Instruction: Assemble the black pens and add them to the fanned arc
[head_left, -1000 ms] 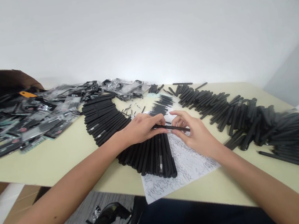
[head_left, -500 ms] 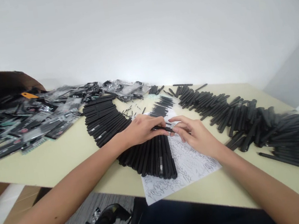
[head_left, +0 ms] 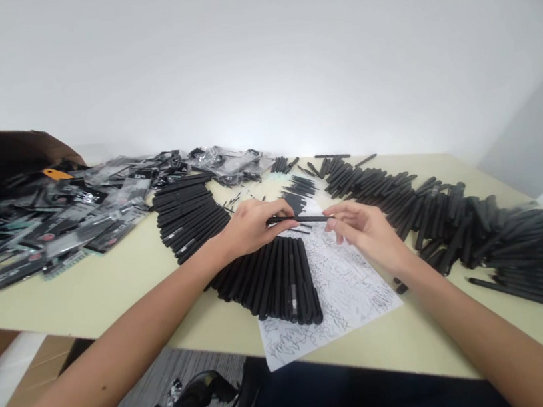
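Observation:
A slim black pen (head_left: 310, 218) lies level between my two hands, above a sheet of white paper (head_left: 348, 287) covered in dark scribbles. My left hand (head_left: 254, 225) pinches its left end between thumb and fingers. At the other end, the fingertips of my right hand (head_left: 363, 227) close on the pen. Below my left hand fans out a row of black pens (head_left: 272, 277), partly over the paper. Thin dark refills (head_left: 297, 190) lie bunched just beyond my hands.
A long heap of black pens (head_left: 456, 224) runs along the right of the pale yellow table (head_left: 133, 297). At left, plastic packets (head_left: 69, 238) are piled by a cardboard box (head_left: 5, 146). A white wall (head_left: 250, 51) stands behind. A black handheld device (head_left: 188, 404) is below the table edge.
My hands have moved apart, the right one going right and slightly up. More of the pen now shows between them.

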A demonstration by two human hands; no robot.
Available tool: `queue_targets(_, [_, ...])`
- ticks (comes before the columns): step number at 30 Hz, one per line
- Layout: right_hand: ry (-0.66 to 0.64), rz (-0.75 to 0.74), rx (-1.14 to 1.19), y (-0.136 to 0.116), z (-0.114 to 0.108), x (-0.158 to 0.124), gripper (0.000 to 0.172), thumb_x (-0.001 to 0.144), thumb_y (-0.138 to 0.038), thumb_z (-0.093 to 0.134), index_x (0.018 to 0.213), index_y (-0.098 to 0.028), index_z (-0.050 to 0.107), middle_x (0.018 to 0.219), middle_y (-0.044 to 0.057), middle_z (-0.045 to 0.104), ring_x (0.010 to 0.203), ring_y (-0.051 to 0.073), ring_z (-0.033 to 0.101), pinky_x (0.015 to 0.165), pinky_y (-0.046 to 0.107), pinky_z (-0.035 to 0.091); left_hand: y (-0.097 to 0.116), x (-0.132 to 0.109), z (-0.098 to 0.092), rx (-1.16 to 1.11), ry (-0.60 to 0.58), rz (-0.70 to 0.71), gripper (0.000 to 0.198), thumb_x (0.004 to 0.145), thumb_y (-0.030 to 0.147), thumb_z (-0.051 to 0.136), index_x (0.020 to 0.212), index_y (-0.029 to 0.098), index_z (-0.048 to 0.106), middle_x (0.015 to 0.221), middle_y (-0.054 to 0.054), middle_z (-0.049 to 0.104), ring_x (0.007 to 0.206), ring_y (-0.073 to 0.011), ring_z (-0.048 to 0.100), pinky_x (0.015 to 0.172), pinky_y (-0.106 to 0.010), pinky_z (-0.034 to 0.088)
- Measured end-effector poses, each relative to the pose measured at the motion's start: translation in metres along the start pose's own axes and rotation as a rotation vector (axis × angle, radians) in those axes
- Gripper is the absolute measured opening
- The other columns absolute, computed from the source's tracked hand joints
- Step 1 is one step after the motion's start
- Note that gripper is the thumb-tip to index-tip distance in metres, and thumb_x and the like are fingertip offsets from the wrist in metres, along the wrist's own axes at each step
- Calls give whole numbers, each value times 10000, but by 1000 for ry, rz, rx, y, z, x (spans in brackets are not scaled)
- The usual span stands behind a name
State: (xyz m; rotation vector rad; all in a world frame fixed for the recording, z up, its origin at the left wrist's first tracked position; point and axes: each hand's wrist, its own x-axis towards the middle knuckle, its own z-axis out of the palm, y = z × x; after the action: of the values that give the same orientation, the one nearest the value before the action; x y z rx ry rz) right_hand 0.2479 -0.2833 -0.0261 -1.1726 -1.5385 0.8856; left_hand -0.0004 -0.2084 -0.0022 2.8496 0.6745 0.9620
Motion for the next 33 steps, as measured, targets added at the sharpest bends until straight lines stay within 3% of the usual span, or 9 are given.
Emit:
queue_targets(4, [-22,-16,31,0,0,-1,400,902,-554,657,895,-154,659,648,17,645,496,121,542,493,263,438,-4,0,-3,-65,13,-20,255,902,430,726,967,184,713,796,9,777,663,-90,699,623,-170,455])
queue_targets(9, [-18,143,-67,0,5,-3,643,964,-703,423,641,-173,590,425,-9,501,344,87,377,385,248,292,-3,-1,-2,-86,4,-13,337,867,500,741,994,188,727,809,1,786,578,-74,653,580,-174,437])
queue_targets(14, [38,22,14,-2,1,0,460,913,-624,614,954,-166,632,700,21,674,481,113,563,478,249,425,-6,-1,1,-78,25,-5,288,896,470,721,962,190,717,807,4,784,622,-77,678,605,-167,439])
queue_targets(17, [10,-48,53,-4,-2,1,411,842,-557,740,917,-168,629,699,15,663,572,142,626,555,262,482,-8,-2,2,-89,48,-14,298,882,472,735,956,184,712,798,6,782,635,-77,682,618,-165,445])
queue_targets(20, [4,-30,-18,-3,-1,-1,458,904,-592,645,715,-177,601,546,-3,592,466,120,542,505,257,443,-6,-2,1,-119,38,5,315,865,484,746,949,182,715,780,14,777,591,-65,650,588,-166,433])
queue_targets(23, [-26,95,-110,1,2,-4,597,945,-669,512,589,-191,546,402,-27,474,336,93,392,394,249,332,-4,-2,-1,-102,12,19,330,861,506,741,935,184,727,774,14,774,581,-66,639,574,-175,424])
queue_targets(26, [-50,177,-52,3,5,-3,617,938,-711,476,636,-182,578,410,-28,482,310,95,392,366,248,312,-5,-2,-1,-57,-4,23,320,875,506,727,925,190,740,734,20,759,544,-60,616,566,-179,413])
queue_targets(31, [-16,9,56,2,4,1,488,890,-620,640,1041,-157,642,793,43,695,507,130,609,488,265,465,-9,-1,-1,-58,21,-12,302,902,479,709,926,179,731,739,3,767,555,-69,634,550,-175,415])
queue_targets(33, [-33,-28,34,2,3,1,458,873,-590,680,1015,-155,649,786,40,689,532,135,617,510,268,475,-9,-1,-1,-102,23,-31,298,893,470,722,932,175,725,775,-7,780,605,-82,672,576,-168,443])
